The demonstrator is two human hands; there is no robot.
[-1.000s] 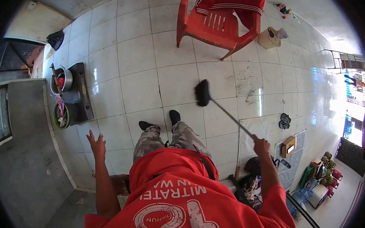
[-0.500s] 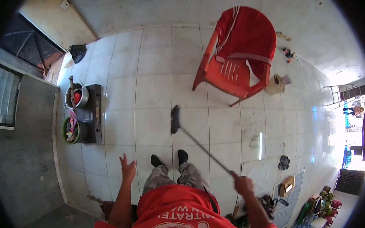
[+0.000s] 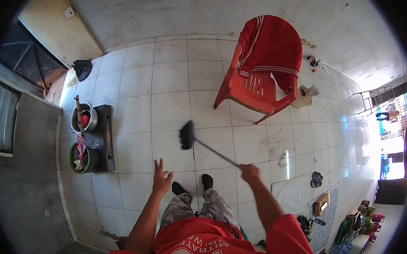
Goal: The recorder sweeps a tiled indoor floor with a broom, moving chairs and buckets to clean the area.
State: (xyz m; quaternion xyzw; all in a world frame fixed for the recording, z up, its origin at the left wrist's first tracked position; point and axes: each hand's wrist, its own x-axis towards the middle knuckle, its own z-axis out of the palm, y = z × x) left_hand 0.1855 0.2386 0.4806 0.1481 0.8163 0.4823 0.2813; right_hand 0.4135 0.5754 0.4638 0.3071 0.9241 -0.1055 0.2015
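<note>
My right hand (image 3: 250,171) grips the thin handle of a broom (image 3: 187,135), whose dark head rests on the white tiled floor (image 3: 167,106) ahead of my feet. My left hand (image 3: 161,180) hangs free with its fingers spread, holding nothing, above the floor to the left of my knees. I wear a red shirt and camouflage trousers, and my dark socks show just behind the broom head.
A red plastic chair (image 3: 260,88) draped with red cloth stands ahead on the right. A low stove (image 3: 102,140) with a metal pot (image 3: 83,120) and a green bowl (image 3: 78,157) sits at left. A black bag (image 3: 82,68), sandals (image 3: 316,179) and small clutter lie about.
The view has tilted further forward, so the chair and wall now sit nearer the middle. The broom head has moved left and closer to my feet. My left hand stays spread.
</note>
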